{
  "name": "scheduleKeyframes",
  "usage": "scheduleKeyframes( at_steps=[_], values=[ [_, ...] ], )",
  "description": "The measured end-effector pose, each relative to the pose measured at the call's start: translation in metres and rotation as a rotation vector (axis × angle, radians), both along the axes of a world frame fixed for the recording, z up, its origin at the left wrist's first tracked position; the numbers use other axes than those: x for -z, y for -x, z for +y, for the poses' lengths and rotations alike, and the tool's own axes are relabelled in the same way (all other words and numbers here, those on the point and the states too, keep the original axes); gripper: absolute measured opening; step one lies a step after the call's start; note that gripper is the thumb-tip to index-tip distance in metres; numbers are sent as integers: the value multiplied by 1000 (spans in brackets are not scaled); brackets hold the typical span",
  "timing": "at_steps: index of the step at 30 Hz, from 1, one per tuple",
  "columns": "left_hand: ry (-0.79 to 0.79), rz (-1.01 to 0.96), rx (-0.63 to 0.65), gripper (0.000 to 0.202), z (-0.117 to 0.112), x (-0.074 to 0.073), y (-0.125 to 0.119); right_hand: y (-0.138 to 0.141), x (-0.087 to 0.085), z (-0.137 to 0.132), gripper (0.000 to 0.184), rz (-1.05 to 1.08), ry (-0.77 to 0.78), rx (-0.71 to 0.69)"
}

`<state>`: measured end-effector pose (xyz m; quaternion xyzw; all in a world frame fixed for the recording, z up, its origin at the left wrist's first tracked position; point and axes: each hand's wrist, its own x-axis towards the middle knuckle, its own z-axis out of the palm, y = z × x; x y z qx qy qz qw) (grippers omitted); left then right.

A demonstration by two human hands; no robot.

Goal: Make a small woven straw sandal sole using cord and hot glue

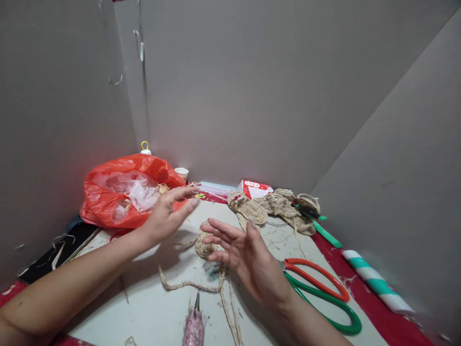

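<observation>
My left hand is raised over the white board, fingers stretched out and holding nothing. My right hand is turned palm inward with fingers spread, also holding nothing. Between and below them lies a small oval coil of braided straw cord, partly hidden behind my right fingers. A loose braided strand loops from it across the board and runs down toward the front edge. In front of the strand lies an awl-like tool with a pink wrapped handle and a dark metal tip. Scissors with one orange and one green handle lie beside my right wrist.
A red plastic bag of white plastic and straw stands at the left. Behind are a paper cup, a red-and-white packet and braided straw pieces. A green-handled tool and a striped roll lie right, near the grey wall.
</observation>
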<state>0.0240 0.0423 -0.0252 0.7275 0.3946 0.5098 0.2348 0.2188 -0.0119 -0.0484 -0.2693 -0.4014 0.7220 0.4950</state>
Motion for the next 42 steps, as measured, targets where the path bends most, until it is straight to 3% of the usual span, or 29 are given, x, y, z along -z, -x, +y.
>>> scheduleKeyframes(
  at_steps=[2, 4, 7, 13, 18, 22, 24, 26, 29, 32, 35, 38, 40, 42],
  values=[
    [-334, 197, 71, 30, -15, -1, -7, 7, -7, -9, 64, 93, 27, -168],
    [-553, 274, 166, 30, -24, 5, -14, 12, -12, -15, 67, 171, 23, -274],
    [-636, 247, 193, 24, -29, 16, -22, 15, -13, -18, 67, 236, 13, -316],
    [-564, 137, 258, 12, -29, 16, -25, 14, -11, -19, 71, 259, 25, -339],
    [-529, 94, 302, 15, -34, 15, -24, 15, -15, -23, 77, 274, 27, -367],
    [-360, 45, 121, 9, -26, 11, -17, 13, -18, -26, 79, 237, 20, -342],
    [-234, 33, -16, 14, -18, 9, -12, 12, -17, -27, 78, 200, 1, -304],
    [-145, 27, -69, 24, -12, 8, -8, 11, -14, -26, 66, 115, -43, -208],
    [-113, 48, -17, 35, -11, 9, -8, 9, -6, -22, 38, -185, -151, 108],
    [-112, 97, 99, 43, -18, 14, -14, 7, 0, -14, 27, -411, -253, 357],
    [-90, 164, 233, 46, -26, 19, -19, 7, 3, -10, 25, -484, -332, 357],
    [-35, 233, 321, 42, -32, 24, -23, 7, 6, -11, 14, -688, -630, 319],
    [31, 238, 336, 37, -37, 24, -25, 5, 8, -13, 27, -791, -845, 354],
    [118, 203, 363, 33, -42, 18, -27, 1, 8, -15, 35, -812, -924, 410]
  ],
)
